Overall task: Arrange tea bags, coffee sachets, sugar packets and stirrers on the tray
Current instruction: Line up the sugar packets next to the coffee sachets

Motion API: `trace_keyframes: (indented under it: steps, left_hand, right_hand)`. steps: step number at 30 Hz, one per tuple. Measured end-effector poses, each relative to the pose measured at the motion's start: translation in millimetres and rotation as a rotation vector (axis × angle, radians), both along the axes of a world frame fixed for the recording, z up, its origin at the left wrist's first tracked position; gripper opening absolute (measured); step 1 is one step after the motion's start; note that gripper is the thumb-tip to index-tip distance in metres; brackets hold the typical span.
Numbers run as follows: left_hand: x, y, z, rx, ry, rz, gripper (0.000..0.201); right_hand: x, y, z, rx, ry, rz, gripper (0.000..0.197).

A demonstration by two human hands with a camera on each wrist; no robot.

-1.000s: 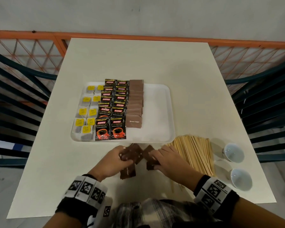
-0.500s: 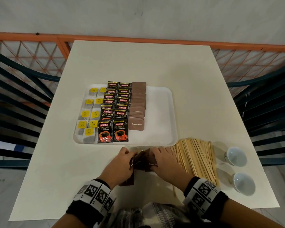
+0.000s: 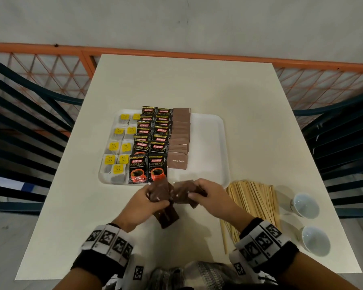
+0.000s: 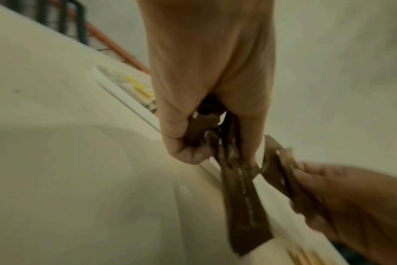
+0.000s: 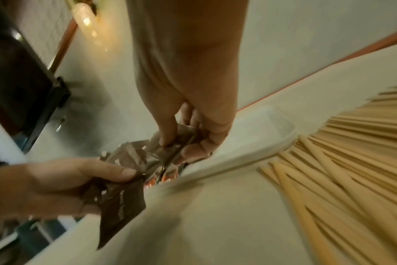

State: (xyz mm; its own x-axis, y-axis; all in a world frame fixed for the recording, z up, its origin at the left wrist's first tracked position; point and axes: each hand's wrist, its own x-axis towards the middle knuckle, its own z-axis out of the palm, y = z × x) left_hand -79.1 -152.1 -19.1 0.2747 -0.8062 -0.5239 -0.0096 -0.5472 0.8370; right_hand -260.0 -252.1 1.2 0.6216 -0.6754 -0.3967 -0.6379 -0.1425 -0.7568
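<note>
On the white tray [image 3: 210,143] lie yellow-tagged tea bags [image 3: 117,151] at the left, black coffee sachets [image 3: 153,143] in the middle and a row of brown sugar packets [image 3: 179,139] beside them. Just in front of the tray's near edge, my left hand [image 3: 155,198] grips a bunch of brown sugar packets [image 3: 162,192]. Close on its right, my right hand [image 3: 194,193] pinches more brown packets [image 3: 183,192]. The left wrist view shows the left fingers [image 4: 186,152] curled round the packets [image 4: 245,206]. In the right wrist view the right fingers [image 5: 168,136] pinch crumpled packets [image 5: 179,141].
A heap of wooden stirrers [image 3: 254,204] lies on the table right of my hands. Two small white cups [image 3: 305,205] [image 3: 314,240] stand near the table's right edge. An orange railing [image 3: 176,53] runs behind the table, with dark chairs at both sides.
Both hands gathered the loose brown sugar packets off the table and lifted them forward, up to the tray's near edge.
</note>
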Motion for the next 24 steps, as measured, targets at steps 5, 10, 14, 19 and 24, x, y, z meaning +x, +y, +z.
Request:
trace_keyframes:
  steps: [5,10,14,19,24]
  left_hand:
    - [6.3,-4.2,22.2,-0.087,0.500,0.155,0.036]
    - [6.0,-5.9,32.6,-0.144,0.654,0.186,0.041]
    - [12.1,-6.6,36.0,-0.164,0.647,0.166,0.046]
    - [19.5,-7.0,31.1,-0.227,0.530,0.289,0.024]
    - [19.8,-2.0,24.3,-0.273,0.509,0.328,0.032]
  right_hand:
    - [11.6,-6.4,22.5,0.166,-0.225,-0.140,0.018]
    - [21.5,-7.1,29.3,0.173,-0.301,-0.095,0.015]
    - [26.6,-5.4,28.2,0.168,-0.343,-0.118,0.021]
    - [29.7,-3.7,21.9,0.320,-0.389,-0.248,0.027]
    - [33.2,-5.4,11.3,0.622,-0.446,-0.314,0.005]
